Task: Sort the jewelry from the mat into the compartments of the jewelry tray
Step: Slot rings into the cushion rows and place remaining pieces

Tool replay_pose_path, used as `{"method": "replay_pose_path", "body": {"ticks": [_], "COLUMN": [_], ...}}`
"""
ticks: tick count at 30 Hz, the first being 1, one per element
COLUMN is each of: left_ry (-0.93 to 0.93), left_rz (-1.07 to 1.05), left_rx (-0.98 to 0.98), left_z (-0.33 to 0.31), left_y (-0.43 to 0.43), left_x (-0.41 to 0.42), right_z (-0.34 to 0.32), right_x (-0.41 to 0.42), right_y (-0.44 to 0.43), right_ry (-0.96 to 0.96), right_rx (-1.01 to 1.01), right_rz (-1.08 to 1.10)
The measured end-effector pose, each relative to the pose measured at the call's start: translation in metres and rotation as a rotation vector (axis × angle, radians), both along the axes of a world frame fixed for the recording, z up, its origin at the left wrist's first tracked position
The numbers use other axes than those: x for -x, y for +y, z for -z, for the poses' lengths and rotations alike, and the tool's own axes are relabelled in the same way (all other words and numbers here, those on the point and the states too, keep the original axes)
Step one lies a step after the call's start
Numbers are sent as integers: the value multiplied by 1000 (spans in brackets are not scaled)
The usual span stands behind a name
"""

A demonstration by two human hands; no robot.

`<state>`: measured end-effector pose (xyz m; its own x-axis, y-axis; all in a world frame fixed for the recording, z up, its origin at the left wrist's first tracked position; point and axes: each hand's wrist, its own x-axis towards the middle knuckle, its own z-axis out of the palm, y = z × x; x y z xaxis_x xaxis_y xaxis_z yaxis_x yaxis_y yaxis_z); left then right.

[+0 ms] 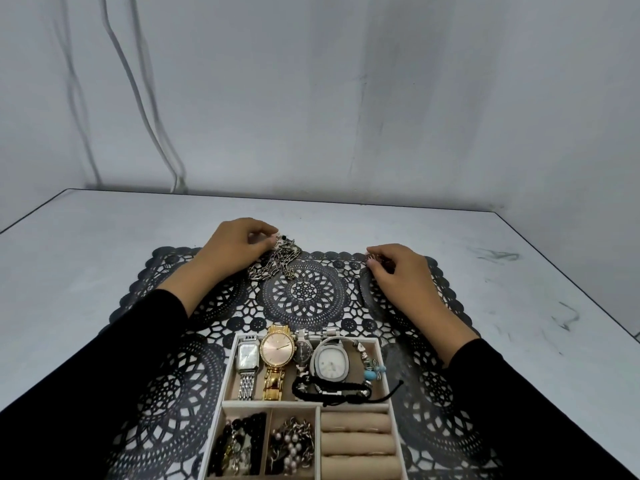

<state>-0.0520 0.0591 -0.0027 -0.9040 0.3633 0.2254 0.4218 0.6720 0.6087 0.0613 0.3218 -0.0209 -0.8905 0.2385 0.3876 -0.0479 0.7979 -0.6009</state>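
Observation:
A black lace mat (304,296) lies on the table. At its far edge my left hand (232,249) pinches the top of a pile of silver chain necklaces (277,263). My right hand (398,268) rests at the mat's far right with curled fingers on a small piece of jewelry (375,259), mostly hidden. The jewelry tray (228,368) stands at the near edge. Its long back compartment holds a silver watch (247,358), a gold watch (277,351), other watches and bracelets. The front left compartments hold beads and chains. Beige ring rolls (356,441) fill the front right.
The pale grey table (104,244) extends around the mat to a wall behind. White cables (138,98) hang down the wall at the left. My black sleeves flank the tray on both sides.

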Motion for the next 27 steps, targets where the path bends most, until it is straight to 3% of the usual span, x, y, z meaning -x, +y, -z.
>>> {"method": "replay_pose_path", "body": {"ticks": [17, 21, 27], "left_ry": [53, 47, 107], "left_rz": [-98, 1, 83], "left_rx": [8, -50, 24], "left_z": [-2, 2, 1], "left_y": [-5, -6, -5], "left_x": [-1, -2, 0], "right_z": [4, 4, 4], "right_x": [1, 1, 0], "right_y": [2, 2, 1], "right_ry": [43, 52, 46], "right_rx": [128, 125, 143], "right_rz": [-29, -38, -48]}}
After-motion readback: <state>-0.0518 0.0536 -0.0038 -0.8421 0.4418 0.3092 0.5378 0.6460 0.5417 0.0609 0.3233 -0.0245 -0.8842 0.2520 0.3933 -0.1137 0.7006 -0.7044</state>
